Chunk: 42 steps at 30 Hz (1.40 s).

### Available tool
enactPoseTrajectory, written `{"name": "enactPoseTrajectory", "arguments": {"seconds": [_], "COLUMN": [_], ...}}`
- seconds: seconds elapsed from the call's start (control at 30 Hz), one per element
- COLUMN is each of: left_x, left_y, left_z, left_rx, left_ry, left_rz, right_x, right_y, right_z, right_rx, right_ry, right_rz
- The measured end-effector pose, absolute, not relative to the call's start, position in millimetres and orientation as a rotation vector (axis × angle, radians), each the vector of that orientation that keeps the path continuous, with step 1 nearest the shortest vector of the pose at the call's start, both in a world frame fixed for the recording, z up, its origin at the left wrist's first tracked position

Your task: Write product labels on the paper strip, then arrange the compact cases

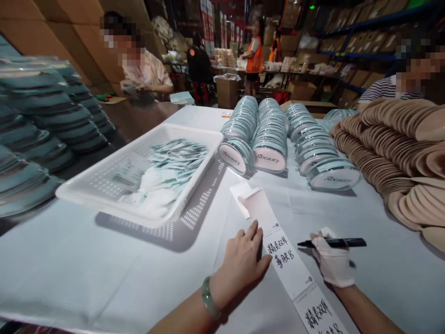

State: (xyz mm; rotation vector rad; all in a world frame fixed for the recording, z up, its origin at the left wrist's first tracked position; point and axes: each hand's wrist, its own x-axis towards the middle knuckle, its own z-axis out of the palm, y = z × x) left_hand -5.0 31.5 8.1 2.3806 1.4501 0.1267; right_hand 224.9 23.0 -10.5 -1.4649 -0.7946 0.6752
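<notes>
My left hand [243, 255], bare and with a green bangle [209, 297] at the wrist, rests with its fingers stretched out on the left edge of a strip of white labels [288, 266]. Two labels on the strip carry black handwriting; the far end is blank and folded over. In a white glove, my right hand [334, 260] is closed around a black marker pen [344, 242]. The pen lies nearly level, its tip pointing left toward the written label and apart from it.
Left stands a white perforated basket [139, 220] of small packets [177, 157]. Rows of clear-topped pale blue cases [269, 160] are beyond the labels, with stacked beige pads [410, 199] at right. More blue stacks [45, 116] stand far left. Co-workers [148, 69] are around the table and behind.
</notes>
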Motion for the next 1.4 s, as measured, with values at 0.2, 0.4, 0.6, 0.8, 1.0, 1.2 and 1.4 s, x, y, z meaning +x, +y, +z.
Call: {"name": "enactPoseTrajectory", "arguments": {"seconds": [0.2, 0.4, 0.6, 0.8, 1.0, 1.2, 1.4], "left_x": [-2.4, 4.3, 0.4, 7.2, 7.9, 7.3, 8.7], "left_y": [10.6, 7.8, 14.9, 6.6, 4.5, 9.7, 14.0], "left_z": [3.2, -11.7, -6.4, -5.5, 2.8, 9.4, 8.6], "left_rx": [2.553, 2.712, 2.611, 2.65, 2.545, 2.453, 2.357], "left_ry": [1.195, 1.075, 1.238, 0.966, 1.231, 1.32, 1.386], "left_rz": [0.156, 0.41, 0.231, 0.177, 0.178, 0.116, 0.039], "right_x": [233.0, 237.4, 242.1, 233.2, 199.4, 184.4, 179.5], "right_y": [36.8, 40.7, 39.5, 19.3, -9.0, -4.2, -7.3], "right_z": [-10.2, -12.8, 3.5, 33.5, 11.1, -5.6, -18.2], "right_rx": [-1.268, -1.178, -1.173, -1.208, -1.382, -1.441, -1.583], "right_ry": [-0.479, -0.436, -0.529, -0.654, -0.827, -0.944, -1.298], "right_rz": [0.765, 0.837, 0.983, 1.139, 1.322, 1.23, 0.851]}}
